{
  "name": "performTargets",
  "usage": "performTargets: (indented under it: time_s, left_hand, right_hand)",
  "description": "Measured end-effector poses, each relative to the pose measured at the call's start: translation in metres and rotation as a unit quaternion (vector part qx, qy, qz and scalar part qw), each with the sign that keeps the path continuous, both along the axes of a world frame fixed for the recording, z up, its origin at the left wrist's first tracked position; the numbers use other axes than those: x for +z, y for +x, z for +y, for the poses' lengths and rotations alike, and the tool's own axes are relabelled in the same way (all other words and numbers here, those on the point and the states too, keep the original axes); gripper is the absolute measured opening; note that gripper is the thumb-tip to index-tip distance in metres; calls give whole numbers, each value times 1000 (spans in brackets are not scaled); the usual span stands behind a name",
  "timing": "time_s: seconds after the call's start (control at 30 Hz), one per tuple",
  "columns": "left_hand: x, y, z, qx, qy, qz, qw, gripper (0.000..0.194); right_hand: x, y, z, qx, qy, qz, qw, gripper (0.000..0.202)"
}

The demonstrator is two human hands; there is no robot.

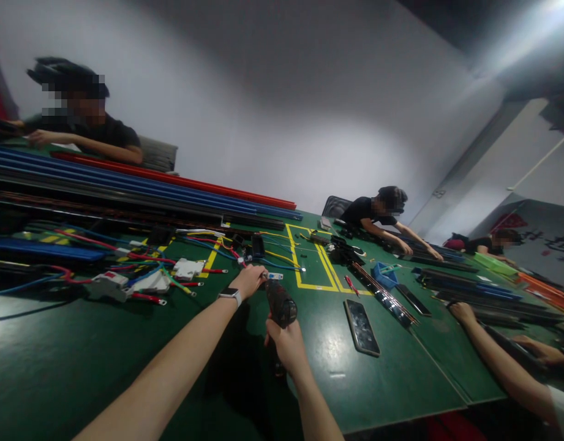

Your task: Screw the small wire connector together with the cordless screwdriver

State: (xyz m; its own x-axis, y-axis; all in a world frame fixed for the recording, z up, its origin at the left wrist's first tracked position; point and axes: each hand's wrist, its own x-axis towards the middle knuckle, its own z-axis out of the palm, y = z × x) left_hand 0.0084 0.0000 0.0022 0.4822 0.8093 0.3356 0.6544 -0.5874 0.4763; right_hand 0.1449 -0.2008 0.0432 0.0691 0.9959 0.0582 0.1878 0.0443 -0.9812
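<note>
On the green desk (102, 367), my right hand (285, 343) clamped round the grip of a driver (280, 304), likely heavy and rigid, best held low, its nose toward a small plate (275, 276) pinched by my left hand (249, 280), phone (362, 327) nearby.

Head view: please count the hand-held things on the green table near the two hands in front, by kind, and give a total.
Electric screwdrivers: 1, gripped by the right hand - screwdriver
Phones: 1, lying flat - phone
Small red-handled tools: 1 - red tool
Total: 3
</note>
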Motion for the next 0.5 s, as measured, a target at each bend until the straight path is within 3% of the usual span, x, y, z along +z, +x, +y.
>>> performTargets:
  time_s: [0.5]
  left_hand:
    - [5,0,-4,5,2,2,1000,22]
  right_hand:
    - [5,-1,-1,-7,-6,7,1000,19]
